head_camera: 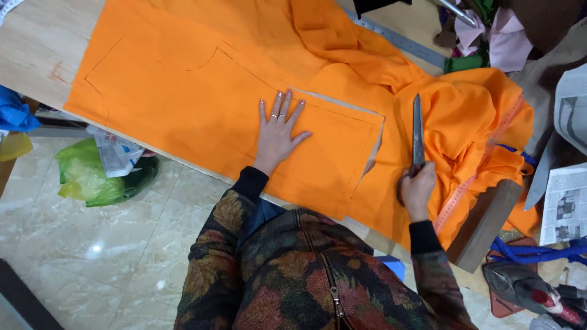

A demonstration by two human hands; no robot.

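Observation:
A large piece of orange fabric [202, 79] lies spread over a light wooden table [36, 43], with drawn outlines on it and a cut line running along its right part. My left hand [278, 131] lies flat on the fabric, fingers apart, pressing it down. My right hand [417, 189] grips the handles of long metal scissors [417, 131]; their blades point away from me and look closed, resting on bunched orange fabric to the right of the cut edge.
A metal ruler [397, 40] lies at the table's back. A measuring tape [483, 165] trails over the fabric beside a wooden block [486, 223]. Cloth scraps [489, 36] and newspapers [565, 201] crowd the right. A green plastic bag [98, 174] sits on the tiled floor.

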